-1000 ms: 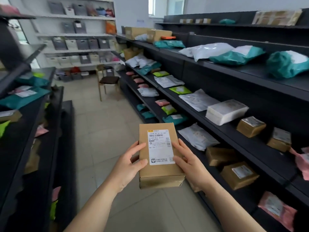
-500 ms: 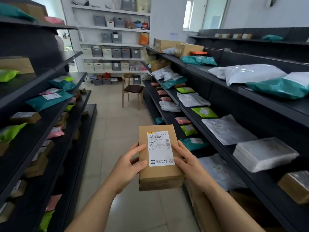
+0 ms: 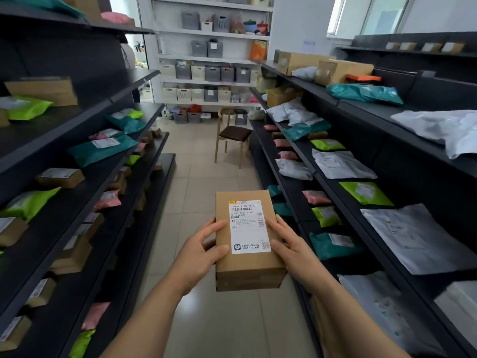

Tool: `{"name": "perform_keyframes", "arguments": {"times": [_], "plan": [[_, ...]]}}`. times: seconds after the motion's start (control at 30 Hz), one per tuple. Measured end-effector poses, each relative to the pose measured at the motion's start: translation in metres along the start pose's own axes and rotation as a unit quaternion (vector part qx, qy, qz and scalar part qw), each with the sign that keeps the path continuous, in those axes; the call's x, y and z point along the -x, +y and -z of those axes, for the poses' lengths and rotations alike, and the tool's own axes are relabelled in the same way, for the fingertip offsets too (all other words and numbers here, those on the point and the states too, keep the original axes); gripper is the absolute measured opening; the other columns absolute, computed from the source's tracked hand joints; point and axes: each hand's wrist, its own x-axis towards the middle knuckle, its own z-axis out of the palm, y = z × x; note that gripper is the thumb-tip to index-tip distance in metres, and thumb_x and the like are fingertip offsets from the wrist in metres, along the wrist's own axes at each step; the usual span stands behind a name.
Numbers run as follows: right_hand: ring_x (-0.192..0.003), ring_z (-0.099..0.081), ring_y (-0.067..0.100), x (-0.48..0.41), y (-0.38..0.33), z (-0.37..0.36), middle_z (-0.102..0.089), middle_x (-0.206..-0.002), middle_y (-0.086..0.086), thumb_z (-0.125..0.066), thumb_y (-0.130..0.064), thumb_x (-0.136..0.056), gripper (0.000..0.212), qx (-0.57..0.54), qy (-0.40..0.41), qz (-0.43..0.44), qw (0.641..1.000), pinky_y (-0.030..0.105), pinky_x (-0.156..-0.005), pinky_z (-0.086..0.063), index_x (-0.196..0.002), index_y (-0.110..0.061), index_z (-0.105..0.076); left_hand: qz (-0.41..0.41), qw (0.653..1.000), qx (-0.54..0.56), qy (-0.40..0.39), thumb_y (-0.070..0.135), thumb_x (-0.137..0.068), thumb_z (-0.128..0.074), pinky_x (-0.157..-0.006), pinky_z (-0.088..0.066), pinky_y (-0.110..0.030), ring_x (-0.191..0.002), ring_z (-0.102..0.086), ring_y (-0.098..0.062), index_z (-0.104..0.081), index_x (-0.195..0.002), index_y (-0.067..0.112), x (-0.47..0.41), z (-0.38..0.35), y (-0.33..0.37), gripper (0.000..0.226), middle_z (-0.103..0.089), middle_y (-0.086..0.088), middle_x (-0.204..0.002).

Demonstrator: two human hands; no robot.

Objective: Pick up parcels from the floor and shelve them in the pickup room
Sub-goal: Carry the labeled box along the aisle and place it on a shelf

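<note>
Parcel (image 3: pixel 247 267), a brown cardboard box with its white label facing up, is held in mid-air over the tiled floor (image 3: pixel 196 202) of the aisle. Your left hand (image 3: pixel 198 257) grips its left edge and your right hand (image 3: pixel 296 251) grips its right edge, thumbs on top. You stand between dark shelves (image 3: pixel 402 161) loaded with packages.

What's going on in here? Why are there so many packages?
This is a parcel room. A person stands in the aisle between two rows of dark shelves loaded with parcels. They hold one cardboard box out in front, label facing up. The left hand grips its left side and the right hand grips its right side. The box is not on a shelf yet. A chair stands at the far end of the aisle.
</note>
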Motion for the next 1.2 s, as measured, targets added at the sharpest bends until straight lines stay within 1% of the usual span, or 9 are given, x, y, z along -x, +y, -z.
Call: {"name": "perform_keyframes", "arguments": {"times": [0.1,0.2,0.33,0.47,0.7,0.8,0.97,1.07,1.2], "plan": [[-0.135,-0.018,-0.010,-0.046,-0.008,-0.007,-0.015,-0.155,-0.019,-0.045,-0.013,-0.097,0.051,-0.005,0.002,0.002,1.000,0.021,-0.111,-0.025,-0.142,-0.035,-0.038,-0.007,1.000,0.002,-0.003,0.003,-0.088,-0.061,-0.083,-0.055,-0.025,-0.117,-0.054,-0.012,-0.051,-0.129,0.033,-0.042,0.023,0.006,0.052,-0.032,0.020,-0.146],[-0.136,-0.016,-0.010,-0.094,-0.022,-0.016,-0.015,-0.155,-0.018,-0.045,-0.012,-0.097,0.050,-0.019,0.011,0.006,1.000,0.031,-0.116,-0.024,-0.140,-0.038,-0.040,-0.012,1.000,-0.009,-0.010,0.003,-0.088,-0.062,-0.086,-0.055,-0.029,-0.123,-0.052,-0.016,-0.050,-0.133,0.030,-0.091,0.051,0.016,0.054,-0.029,0.018,-0.150],[-0.134,-0.017,-0.011,-0.163,-0.040,-0.027,-0.015,-0.155,-0.018,-0.046,-0.014,-0.097,0.049,-0.019,0.024,0.010,0.999,0.034,-0.117,-0.025,-0.139,-0.038,-0.041,-0.029,0.999,-0.010,-0.022,0.003,-0.087,-0.062,-0.084,-0.056,-0.027,-0.122,-0.053,-0.017,-0.049,-0.134,0.029,-0.154,0.091,0.031,0.055,-0.030,0.020,-0.150],[-0.130,-0.017,-0.014,-0.221,-0.048,-0.039,-0.015,-0.155,-0.019,-0.046,-0.016,-0.097,0.049,-0.018,0.033,0.014,0.999,0.023,-0.110,-0.026,-0.140,-0.037,-0.040,-0.038,0.998,-0.027,-0.031,0.005,-0.087,-0.062,-0.087,-0.055,-0.030,-0.123,-0.052,-0.018,-0.048,-0.135,0.030,-0.209,0.122,0.038,0.056,-0.029,0.020,-0.150],[-0.123,-0.027,-0.015,-0.299,-0.041,-0.044,-0.016,-0.153,-0.021,-0.046,-0.014,-0.097,0.049,-0.043,0.040,0.003,0.998,0.021,-0.106,-0.031,-0.140,-0.036,-0.040,-0.033,0.998,-0.039,-0.039,0.005,-0.088,-0.062,-0.091,-0.054,-0.032,-0.124,-0.052,-0.019,-0.046,-0.137,0.029,-0.285,0.147,0.037,0.057,-0.029,0.016,-0.152],[-0.128,-0.028,-0.008,-0.340,-0.034,-0.037,-0.016,-0.153,-0.022,-0.046,-0.016,-0.097,0.049,-0.041,0.041,-0.004,0.998,0.023,-0.106,-0.034,-0.140,-0.037,-0.039,-0.031,0.998,-0.046,-0.038,0.005,-0.088,-0.061,-0.089,-0.055,-0.031,-0.124,-0.051,-0.019,-0.044,-0.139,0.029,-0.325,0.149,0.037,0.058,-0.029,0.015,-0.152],[-0.126,-0.029,-0.010,-0.414,-0.021,-0.013,-0.018,-0.150,-0.024,-0.046,-0.016,-0.097,0.048,-0.039,0.031,0.010,0.999,0.012,-0.095,-0.035,-0.140,-0.036,-0.039,-0.034,0.998,-0.042,-0.024,0.004,-0.089,-0.061,-0.081,-0.057,-0.025,-0.122,-0.052,-0.017,-0.046,-0.138,0.028,-0.399,0.145,0.040,0.057,-0.030,0.015,-0.151],[-0.129,-0.028,-0.008,-0.463,-0.015,0.009,-0.018,-0.152,-0.023,-0.047,-0.016,-0.097,0.048,-0.032,0.026,0.020,0.999,0.013,-0.098,-0.033,-0.140,-0.036,-0.040,-0.039,0.998,-0.049,-0.014,0.005,-0.089,-0.061,-0.081,-0.057,-0.026,-0.124,-0.050,-0.020,-0.045,-0.138,0.029,-0.449,0.140,0.047,0.057,-0.027,0.015,-0.151],[-0.104,-0.033,-0.035,-0.530,-0.015,0.042,-0.025,-0.142,-0.028,-0.045,-0.010,-0.097,0.047,-0.028,0.008,0.034,0.999,-0.004,-0.078,-0.034,-0.140,-0.029,-0.041,-0.034,0.998,-0.051,0.001,0.007,-0.089,-0.061,-0.086,-0.057,-0.031,-0.124,-0.050,-0.019,-0.045,-0.138,0.031,-0.518,0.130,0.059,0.057,-0.028,0.015,-0.152]]}}
